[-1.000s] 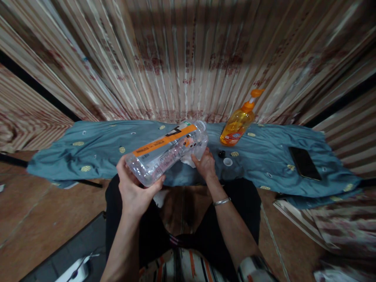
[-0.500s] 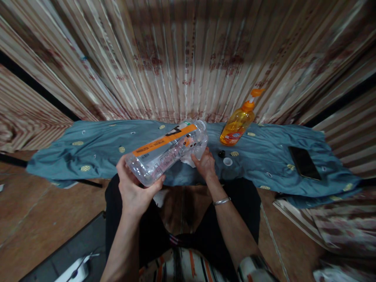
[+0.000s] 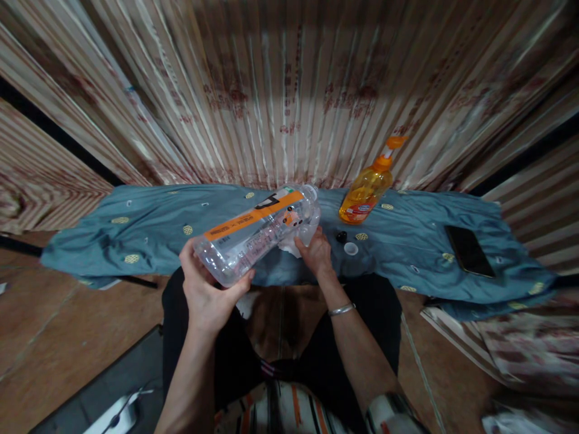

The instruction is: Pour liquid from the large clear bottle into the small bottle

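Observation:
A large clear plastic bottle (image 3: 253, 232) with an orange and grey label lies tilted across my lap side of the cloth, its uncapped neck toward the upper right. My left hand (image 3: 208, 296) is wrapped round its base. Near the shoulder of the bottle, my right hand (image 3: 317, 252) is closed on a crumpled white tissue (image 3: 290, 246), which sits against the bottle's underside; part of the tissue is hidden behind the bottle and fingers. Just right of that hand are a small black cap (image 3: 342, 237) and a white ring-like cap (image 3: 351, 248).
An orange pump bottle (image 3: 365, 191) of yellow liquid stands behind the caps. A dark phone (image 3: 469, 250) lies at the right on the blue patterned cloth (image 3: 158, 223). Striped curtains (image 3: 271, 90) hang close behind, with black bars at both sides.

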Available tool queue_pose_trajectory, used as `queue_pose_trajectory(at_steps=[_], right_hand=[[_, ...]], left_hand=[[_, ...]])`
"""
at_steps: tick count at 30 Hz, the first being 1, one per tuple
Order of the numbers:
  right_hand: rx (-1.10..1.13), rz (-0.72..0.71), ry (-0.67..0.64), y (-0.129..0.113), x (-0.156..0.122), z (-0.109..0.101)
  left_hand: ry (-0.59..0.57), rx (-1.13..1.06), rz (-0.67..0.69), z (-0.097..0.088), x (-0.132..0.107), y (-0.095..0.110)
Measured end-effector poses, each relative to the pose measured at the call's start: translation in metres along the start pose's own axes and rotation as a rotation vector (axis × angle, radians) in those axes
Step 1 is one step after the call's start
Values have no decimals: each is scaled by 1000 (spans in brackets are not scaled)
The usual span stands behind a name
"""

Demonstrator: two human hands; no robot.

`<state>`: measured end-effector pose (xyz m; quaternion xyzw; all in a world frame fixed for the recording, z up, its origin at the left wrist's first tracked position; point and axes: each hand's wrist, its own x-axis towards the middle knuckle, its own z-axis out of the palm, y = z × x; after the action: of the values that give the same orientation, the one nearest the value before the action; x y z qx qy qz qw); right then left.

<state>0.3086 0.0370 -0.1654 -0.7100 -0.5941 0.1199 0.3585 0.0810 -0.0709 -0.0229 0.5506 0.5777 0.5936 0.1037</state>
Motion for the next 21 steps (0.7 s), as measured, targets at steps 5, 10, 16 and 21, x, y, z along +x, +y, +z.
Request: queue_pose_trajectory(at_steps=[5, 10, 16, 21], right_hand=[[-16, 22, -22, -1, 0, -1], [-20, 41, -39, 0, 1, -2], [30, 1, -24, 3, 1, 0], [-7, 33, -57, 0, 1, -4]], left_hand=[[-2, 7, 23, 0, 0, 0], [-1, 20, 16, 0, 0, 1], [-7, -1, 15, 0, 0, 0], [-4, 5, 18, 1, -1, 0]])
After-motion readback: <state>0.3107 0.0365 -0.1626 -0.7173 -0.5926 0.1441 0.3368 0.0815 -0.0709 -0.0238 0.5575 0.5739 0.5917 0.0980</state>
